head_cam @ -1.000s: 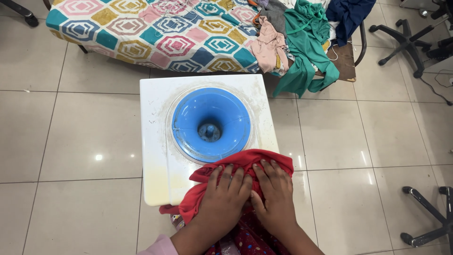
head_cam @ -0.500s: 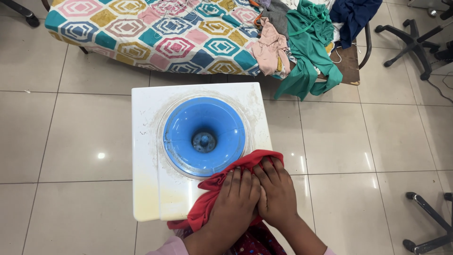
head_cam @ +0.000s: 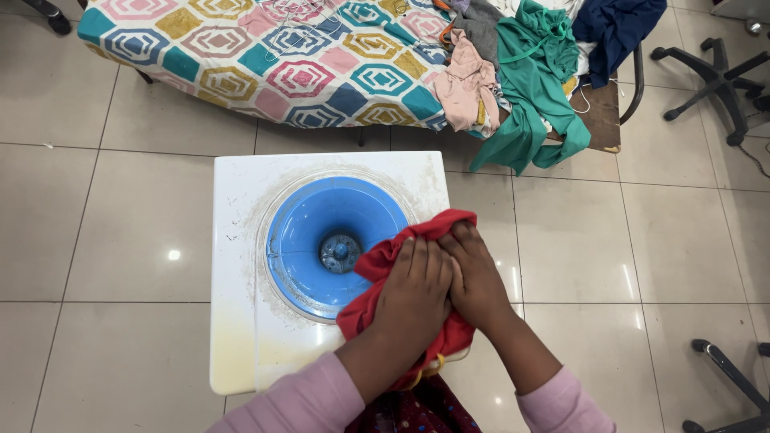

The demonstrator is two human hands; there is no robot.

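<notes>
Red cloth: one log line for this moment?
hands: left, right pressing red cloth | on: blue funnel rim, white dispenser top

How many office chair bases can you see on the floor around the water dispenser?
2, both only partly in frame: one chair base at the upper right beside the table, one chair base at the lower right corner. A dark caster at the top left edge may belong to a third.

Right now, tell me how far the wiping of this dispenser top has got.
Done: little shows as clean. In hand: both hands, left and right, press the red cloth onto the blue funnel's right edge. Left: grime rings the funnel, and the white top shows yellow stains near its front-left corner.
</notes>
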